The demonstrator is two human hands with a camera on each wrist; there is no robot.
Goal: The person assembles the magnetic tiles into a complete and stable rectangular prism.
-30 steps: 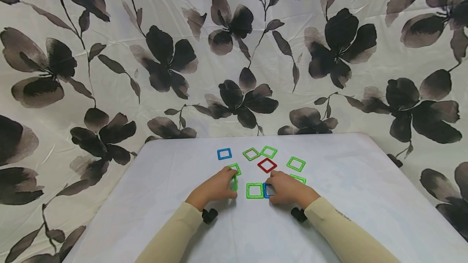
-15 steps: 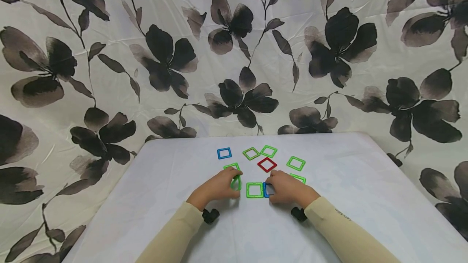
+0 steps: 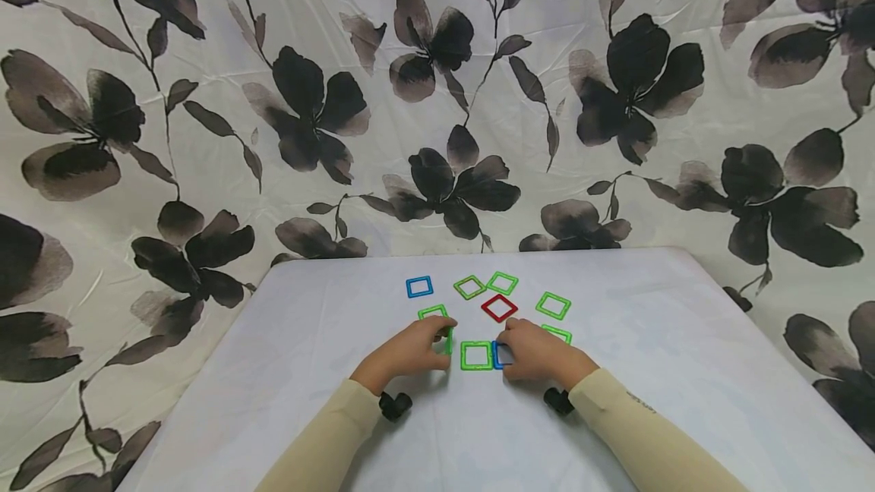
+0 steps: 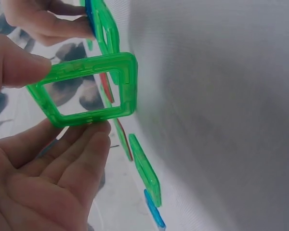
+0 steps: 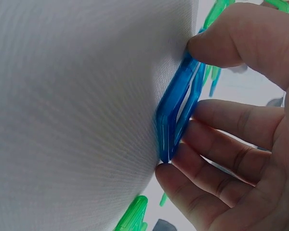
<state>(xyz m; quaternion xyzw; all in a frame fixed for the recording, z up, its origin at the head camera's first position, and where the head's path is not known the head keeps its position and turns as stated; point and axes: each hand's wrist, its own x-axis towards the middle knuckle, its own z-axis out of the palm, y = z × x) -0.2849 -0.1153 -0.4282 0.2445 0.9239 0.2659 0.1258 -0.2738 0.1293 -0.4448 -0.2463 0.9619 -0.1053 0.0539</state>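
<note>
In the middle of the white table point(image 3: 437, 446), a flat green square point(image 3: 476, 367) can be the middle of a clock, with twelve at the far edge. At nine o'clock the left hand point(image 3: 406, 349) pinches an upright green square point(image 4: 129, 86) between its thumb and fingers. I can't tell if that square touches the table. At three o'clock the right hand point(image 3: 540, 353) grips a blue square point(image 5: 169, 108). The blue square lies flat and touches the middle green one, side to side.

Other squares lie further off. A red one point(image 3: 491, 314) is at one o'clock. Toward half past ten are a green frame point(image 3: 431, 309) and, past it, a blue frame point(image 3: 421, 295). Near twelve are two more green ones point(image 3: 477, 294), close together. At two there is another green piece point(image 3: 550, 316), and at half past two a green shape point(image 3: 557, 331) is partly hidden by the right hand.

Small dark writing point(image 3: 640, 401) sits on the cream right sleeve point(image 3: 656, 439), too tiny to read.
</note>
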